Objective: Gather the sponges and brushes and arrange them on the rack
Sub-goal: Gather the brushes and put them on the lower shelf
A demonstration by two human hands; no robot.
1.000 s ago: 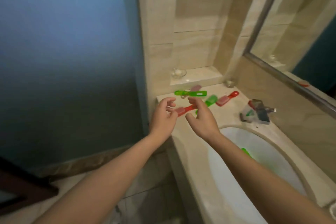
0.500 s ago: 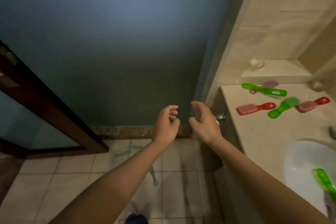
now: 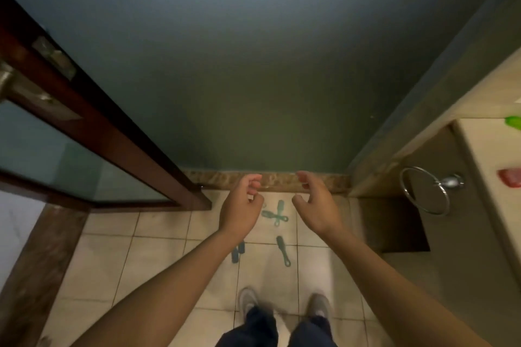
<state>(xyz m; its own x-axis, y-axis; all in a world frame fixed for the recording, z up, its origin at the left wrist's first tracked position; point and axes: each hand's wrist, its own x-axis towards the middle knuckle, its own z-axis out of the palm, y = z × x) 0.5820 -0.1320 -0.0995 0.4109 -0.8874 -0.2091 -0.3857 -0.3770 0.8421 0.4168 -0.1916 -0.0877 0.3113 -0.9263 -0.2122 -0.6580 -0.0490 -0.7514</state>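
Several teal brushes lie on the tiled floor below my hands: two crossed brushes (image 3: 275,213) near the wall, a single one (image 3: 282,250) closer to my feet, and another (image 3: 237,251) partly hidden by my left forearm. My left hand (image 3: 242,205) and my right hand (image 3: 315,204) hover above them, fingers curled and apart, holding nothing. At the right edge, a green brush tip (image 3: 513,122) and a red brush (image 3: 510,177) lie on the counter (image 3: 485,155). No rack is in view.
A dark wooden door with a glass panel (image 3: 93,132) stands open at the left. A green wall (image 3: 253,79) faces me. A chrome towel ring (image 3: 425,190) hangs on the counter's side. My shoes (image 3: 284,304) stand on the tiles.
My view has swung left and down from the counter to the floor. The teal brushes and my feet have come into view; the counter brushes slid to the right edge. Both hands stay empty.
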